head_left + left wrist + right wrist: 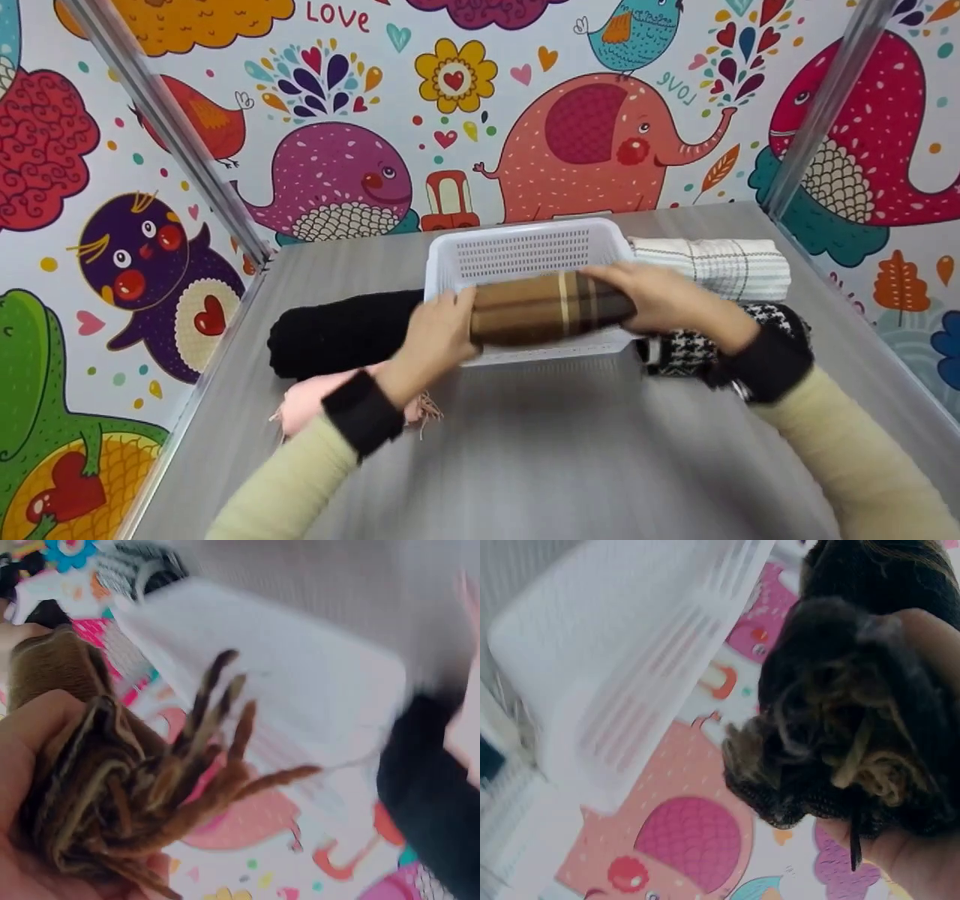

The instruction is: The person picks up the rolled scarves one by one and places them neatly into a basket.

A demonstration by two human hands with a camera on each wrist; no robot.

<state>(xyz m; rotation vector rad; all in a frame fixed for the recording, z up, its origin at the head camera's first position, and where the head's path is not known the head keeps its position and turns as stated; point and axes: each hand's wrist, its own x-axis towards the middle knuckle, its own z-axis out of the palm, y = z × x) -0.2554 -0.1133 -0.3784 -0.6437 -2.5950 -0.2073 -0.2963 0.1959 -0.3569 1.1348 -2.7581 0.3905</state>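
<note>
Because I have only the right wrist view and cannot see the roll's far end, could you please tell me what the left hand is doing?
Observer: The left hand grips the other end of the brown roll.
Operator: Thank you; does that end have a fringe?
Observer: Yes, the left wrist view shows a brown fringe sticking out there.
Operator: And what lies on the person's left of the basket?
Observer: A black roll lies to the left of the basket.
</note>
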